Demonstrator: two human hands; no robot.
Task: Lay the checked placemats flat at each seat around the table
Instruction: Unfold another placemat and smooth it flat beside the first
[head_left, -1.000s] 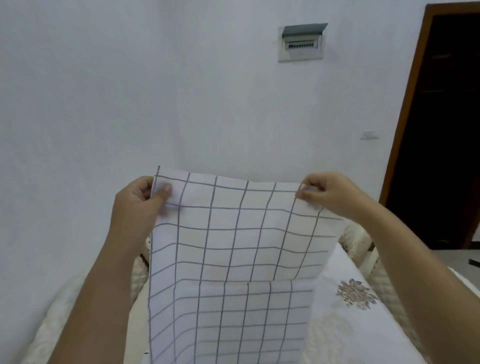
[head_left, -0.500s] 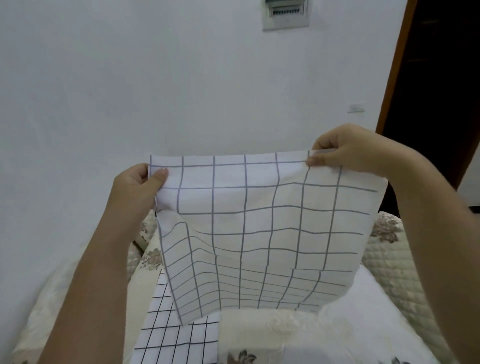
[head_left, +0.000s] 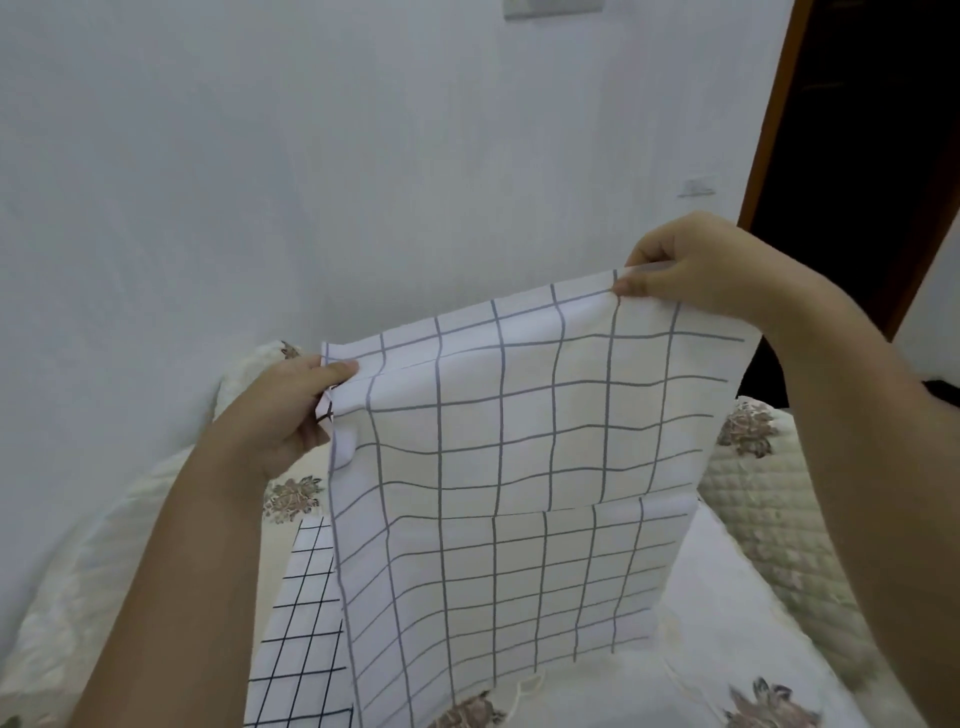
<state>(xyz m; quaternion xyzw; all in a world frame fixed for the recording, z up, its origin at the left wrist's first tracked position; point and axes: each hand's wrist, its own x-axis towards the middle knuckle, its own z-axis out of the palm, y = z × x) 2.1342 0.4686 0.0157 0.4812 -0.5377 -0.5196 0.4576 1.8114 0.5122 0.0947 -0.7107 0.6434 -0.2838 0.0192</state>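
A white placemat with a grey check (head_left: 524, 467) hangs in the air in front of me, unfolded, with a crease across its middle. My left hand (head_left: 285, 415) pinches its upper left corner. My right hand (head_left: 696, 265) pinches the upper right corner, held higher, so the top edge slants up to the right. The mat's lower edge hangs just over the table (head_left: 691, 675). A second white placemat with a black check (head_left: 301, 634) lies flat on the table at the lower left, partly hidden behind the held one.
The table wears a white cloth with brown flower prints. Quilted cream chair backs with flowers stand at the left (head_left: 244, 384) and at the right (head_left: 753, 493). A white wall is close behind, and a dark doorway with a brown frame (head_left: 779, 104) is at the right.
My view has tilted down toward the table. The mat has dropped lower, its left corner more than its right, and it now hangs longer with the black-checked mat showing beside it.
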